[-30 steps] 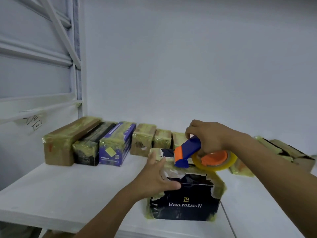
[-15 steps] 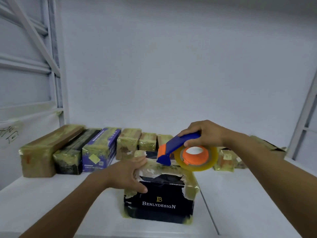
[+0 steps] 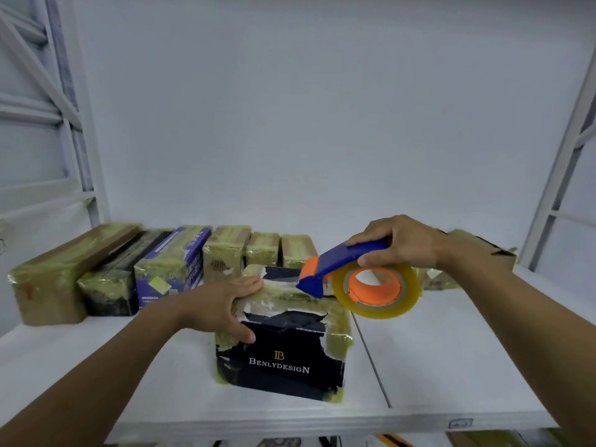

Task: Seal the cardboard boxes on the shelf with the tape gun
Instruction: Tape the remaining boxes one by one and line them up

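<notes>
While the black box (image 3: 280,359) marked BENLYDESIGN stood near the front edge of the white shelf (image 3: 451,366), wrapped in torn yellowish tape, we saw the left hand (image 3: 219,304) pressing on its top left corner. The fingers lay flat across the lid and the thumb reached down the front face. Over the lid's right side the right hand (image 3: 400,243) gripped the blue handle of the tape gun (image 3: 342,258), fingers curled round it. Whether its blue and orange nose touched the lid or hung just above it, we could not tell. The tape roll (image 3: 377,309) hung past the box's right edge.

Set against a second earlier, we found the roll turned so that its orange hub faced us openly rather than nearly edge-on, and the left hand lay flatter over the corner. The view had also swung right, bringing a shelf upright (image 3: 561,156) into sight.

Behind the box, a row of taped boxes (image 3: 171,266) stood along the back wall. More boxes (image 3: 493,251) at the right were largely hidden by the right forearm, and the things below the shelf were cut off by the frame.
</notes>
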